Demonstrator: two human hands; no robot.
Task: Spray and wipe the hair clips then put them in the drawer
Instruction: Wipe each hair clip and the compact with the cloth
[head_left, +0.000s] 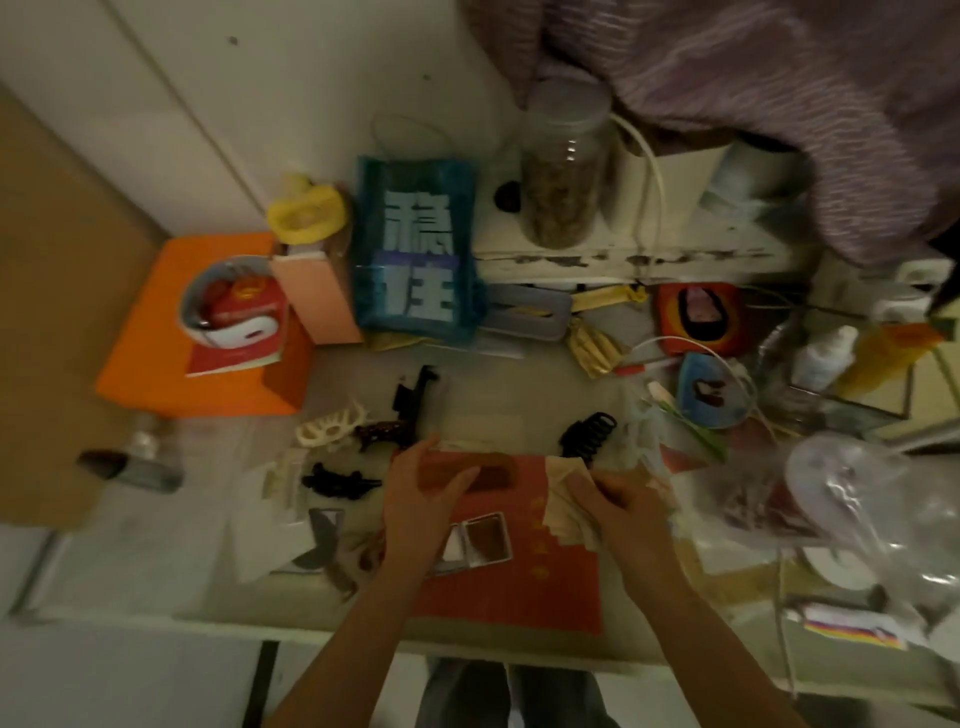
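My left hand (423, 499) grips a brown rectangular hair clip (480, 470) just above a red paper sheet (524, 577). Right beside it, my right hand (621, 506) pinches a crumpled beige cloth (563, 501). More hair clips lie on the table behind and to the left: a cream claw clip (332, 428), a dark speckled clip (382, 432), a black clip (413, 392), another black clip (337, 480) and a black claw clip (589, 431). A spray bottle (132, 462) with a dark head lies at the far left. No drawer shows.
An orange box (156, 374) with a red booklet stands back left, beside a blue bag (415, 249). A glass jar (566, 166) sits on a shelf behind. A clear plastic bag (857, 493) and bottles crowd the right. A small open compact (480, 540) lies under my left wrist.
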